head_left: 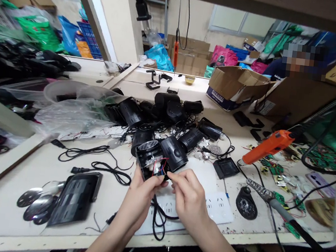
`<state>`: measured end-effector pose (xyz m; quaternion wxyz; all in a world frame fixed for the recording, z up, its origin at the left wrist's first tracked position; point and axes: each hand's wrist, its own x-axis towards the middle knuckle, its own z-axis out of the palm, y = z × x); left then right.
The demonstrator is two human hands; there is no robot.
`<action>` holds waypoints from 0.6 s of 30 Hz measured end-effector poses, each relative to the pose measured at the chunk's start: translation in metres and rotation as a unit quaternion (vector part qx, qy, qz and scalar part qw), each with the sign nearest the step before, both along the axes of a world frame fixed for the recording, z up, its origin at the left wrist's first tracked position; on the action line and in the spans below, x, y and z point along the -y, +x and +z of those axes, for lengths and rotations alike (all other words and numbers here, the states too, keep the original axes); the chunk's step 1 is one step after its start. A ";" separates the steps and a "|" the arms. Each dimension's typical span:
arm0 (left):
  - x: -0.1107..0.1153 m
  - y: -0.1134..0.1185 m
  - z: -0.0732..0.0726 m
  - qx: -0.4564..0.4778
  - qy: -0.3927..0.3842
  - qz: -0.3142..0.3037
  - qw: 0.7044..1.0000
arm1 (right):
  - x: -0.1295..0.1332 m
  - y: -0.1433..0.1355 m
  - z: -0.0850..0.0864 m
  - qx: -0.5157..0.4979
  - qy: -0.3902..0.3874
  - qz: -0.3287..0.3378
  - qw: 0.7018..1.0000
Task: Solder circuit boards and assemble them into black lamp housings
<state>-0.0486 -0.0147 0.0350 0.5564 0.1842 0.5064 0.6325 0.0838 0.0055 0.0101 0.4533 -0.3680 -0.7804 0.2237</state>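
Observation:
My left hand (144,190) is wrapped round a black device with its casing open (148,158), held above the bench's front middle. A round perforated grille, a pale inner part and thin red and blue wires show inside it. My right hand (189,194) is closed, thumb and forefinger pinched at the device's lower right beside the wires; what lies between the fingertips is too small to make out. A black power cord (159,223) hangs below the hands, over a white socket strip (219,206). Right behind the device lies a black cylindrical housing (173,153).
More black housings (166,105) are heaped behind. To the left lie a curved black shell (75,198), shiny discs (38,208) and coiled cords (91,153). An orange tool (268,146) hangs at right, near a soldering iron (280,209) and green circuit boards (276,168). A person sits behind cardboard boxes (237,85).

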 end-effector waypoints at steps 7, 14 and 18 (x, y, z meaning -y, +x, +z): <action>-0.006 -0.001 0.001 0.072 -0.044 -0.004 0.996 | 0.002 0.005 0.000 -0.020 -0.022 0.003 1.000; -0.007 -0.002 0.000 0.061 -0.059 -0.026 0.996 | 0.008 0.008 0.000 0.027 0.043 -0.031 0.998; -0.009 -0.004 -0.001 0.061 -0.065 -0.022 0.996 | 0.013 0.004 0.002 0.068 0.046 -0.021 0.996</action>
